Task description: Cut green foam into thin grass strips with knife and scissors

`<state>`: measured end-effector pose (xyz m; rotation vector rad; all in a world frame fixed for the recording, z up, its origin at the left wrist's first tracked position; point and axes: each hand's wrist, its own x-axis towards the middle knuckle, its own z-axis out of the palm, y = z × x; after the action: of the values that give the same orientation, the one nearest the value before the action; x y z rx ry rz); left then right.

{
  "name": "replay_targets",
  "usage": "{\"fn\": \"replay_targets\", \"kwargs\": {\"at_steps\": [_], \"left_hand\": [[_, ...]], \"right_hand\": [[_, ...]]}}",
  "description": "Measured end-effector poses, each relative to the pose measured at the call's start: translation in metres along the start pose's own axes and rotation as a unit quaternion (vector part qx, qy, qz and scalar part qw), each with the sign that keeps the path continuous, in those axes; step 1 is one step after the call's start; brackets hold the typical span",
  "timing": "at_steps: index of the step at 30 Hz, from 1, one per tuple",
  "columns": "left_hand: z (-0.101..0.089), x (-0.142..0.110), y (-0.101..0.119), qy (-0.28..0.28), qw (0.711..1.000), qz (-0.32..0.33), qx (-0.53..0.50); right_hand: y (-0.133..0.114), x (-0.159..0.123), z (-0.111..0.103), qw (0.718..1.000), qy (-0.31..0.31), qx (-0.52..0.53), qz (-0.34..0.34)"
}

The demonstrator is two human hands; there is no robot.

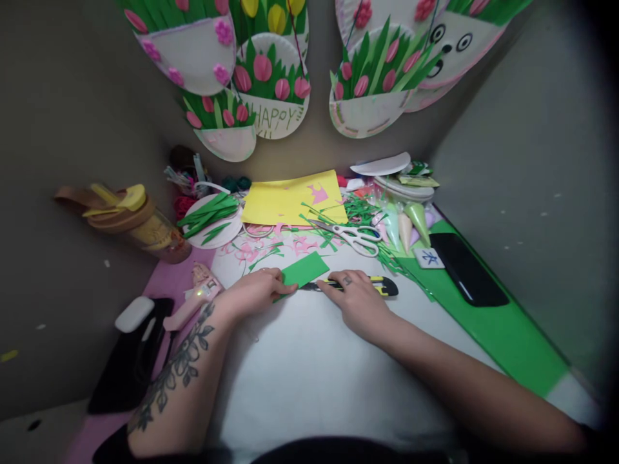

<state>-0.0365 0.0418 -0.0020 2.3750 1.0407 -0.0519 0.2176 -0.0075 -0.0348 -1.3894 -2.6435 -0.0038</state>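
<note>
Now left hand (251,293) fingers pinch the green paper (304,269); right hand (358,299) grips the utility knife (382,285).

Both forearms are bare to the bottom of the frame, with no sleeves, watch or bracelet in view. The left arm (178,367) carries a dark floral tattoo, leaves and blossoms running from near the wrist toward the elbow. The left hand (254,293) wears a thin ring on one finger. The right hand (358,299) bears a small dark mark on a finger, near the knuckle. The right forearm (464,380) is unmarked.
</note>
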Motion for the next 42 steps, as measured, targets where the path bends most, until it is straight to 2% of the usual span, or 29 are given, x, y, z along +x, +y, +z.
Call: {"fn": "replay_targets", "kwargs": {"at_steps": [3,14,25,32,36,38,40,42], "left_hand": [[-0.002,-0.003,-0.003,-0.017,1.0,0.004,-0.007],[0.0,0.0,-0.008,-0.025,0.999,0.027,0.003],[0.001,0.002,-0.009,-0.012,1.0,0.026,-0.007],[0.0,0.001,-0.003,0.017,0.998,0.002,-0.057],[-0.004,-0.005,-0.015,0.04,0.987,-0.015,-0.153],[-0.005,-0.006,-0.022,0.067,0.98,-0.053,-0.18],[-0.005,-0.006,-0.023,0.1,0.977,-0.084,-0.167],[-0.003,-0.005,-0.013,0.117,0.982,-0.078,-0.123]], "right_hand": [[-0.002,0.0,0.0,1.0,-0.004,-0.006,-0.001],[-0.021,0.003,0.0,1.0,-0.012,-0.007,-0.02],[-0.048,0.013,0.003,0.999,-0.001,0.003,-0.047],[-0.063,0.01,0.004,0.993,0.005,0.049,-0.108],[-0.049,0.0,0.0,0.983,0.043,0.101,-0.149],[-0.033,-0.003,-0.002,0.983,0.087,0.112,-0.118],[-0.012,-0.004,-0.004,0.987,0.129,0.092,-0.031],[0.009,-0.002,-0.005,0.987,0.139,0.052,0.062]]}}
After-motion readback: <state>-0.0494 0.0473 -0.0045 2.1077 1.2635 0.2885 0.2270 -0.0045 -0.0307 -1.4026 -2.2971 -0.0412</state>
